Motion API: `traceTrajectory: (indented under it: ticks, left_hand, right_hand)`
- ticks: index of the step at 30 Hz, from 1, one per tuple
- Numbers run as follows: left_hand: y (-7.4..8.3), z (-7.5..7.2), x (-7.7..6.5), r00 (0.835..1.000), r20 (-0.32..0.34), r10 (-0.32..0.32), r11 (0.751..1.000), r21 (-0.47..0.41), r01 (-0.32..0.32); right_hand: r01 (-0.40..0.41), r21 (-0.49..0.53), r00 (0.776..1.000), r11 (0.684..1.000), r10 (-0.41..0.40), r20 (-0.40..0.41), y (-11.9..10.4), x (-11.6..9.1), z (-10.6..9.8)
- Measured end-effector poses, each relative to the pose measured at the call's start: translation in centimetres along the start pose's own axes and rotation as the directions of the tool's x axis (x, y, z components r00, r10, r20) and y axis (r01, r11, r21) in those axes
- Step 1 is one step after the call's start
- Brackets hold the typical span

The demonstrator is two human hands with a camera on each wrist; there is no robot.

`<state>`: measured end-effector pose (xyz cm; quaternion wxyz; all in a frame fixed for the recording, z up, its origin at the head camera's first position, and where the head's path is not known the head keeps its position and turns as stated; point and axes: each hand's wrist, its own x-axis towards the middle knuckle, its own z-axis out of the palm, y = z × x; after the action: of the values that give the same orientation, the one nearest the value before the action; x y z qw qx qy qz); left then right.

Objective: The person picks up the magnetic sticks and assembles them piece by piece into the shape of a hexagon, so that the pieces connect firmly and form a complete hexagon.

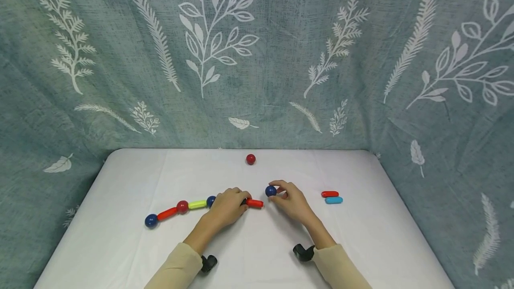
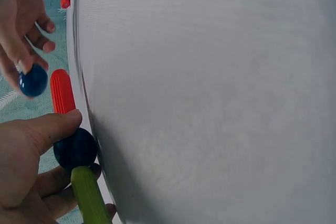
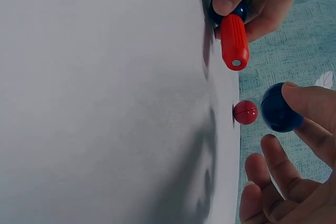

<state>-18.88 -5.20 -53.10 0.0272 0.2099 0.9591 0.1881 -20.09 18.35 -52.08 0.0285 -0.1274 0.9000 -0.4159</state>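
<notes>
A glossy dark-blue ball (image 1: 271, 191), at the lower centre of the head frame, is pinched by the right hand (image 1: 295, 204), just apart from a ribbed red rod (image 1: 255, 203). The ball-and-rod chain (image 1: 197, 204), ended by that rod, is gripped by the left hand (image 1: 229, 206), by which part is hidden.

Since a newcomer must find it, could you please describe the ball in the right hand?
Over the white table, find the person's right hand. It pinches a dark blue ball; unlike the other blue balls, which are joined to rods, this one touches no rod.
</notes>
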Motion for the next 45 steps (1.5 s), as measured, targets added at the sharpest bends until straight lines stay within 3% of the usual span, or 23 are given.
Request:
traceTrajectory:
  ticks: [10, 15, 39, 45]
  left_hand:
    - [0.0, -0.3, 0.1, 1.000, -0.001, 0.002, 1.000, -0.002, -0.002]
    - [0.0, -0.4, 0.0, 1.000, -0.012, 0.014, 1.000, -0.011, -0.014]
    - [0.0, -0.5, -0.1, 1.000, -0.001, 0.016, 1.000, -0.015, -0.016]
    - [0.3, -0.1, 0.0, 1.000, 0.016, 0.007, 1.000, 0.030, -0.008]
  right_hand:
    - [-0.070, 0.025, 0.997, 0.997, 0.069, 0.020, 0.8, -2.5, 0.5]
    - [-0.065, 0.030, 0.998, 0.997, 0.064, 0.019, 1.0, -3.1, 0.9]
    - [-0.011, 0.006, 0.998, 1.000, 0.010, 0.056, 0.8, -2.5, 1.9]
    - [-0.014, 0.013, 0.998, 1.000, 0.014, 0.061, 0.6, -2.4, 2.1]
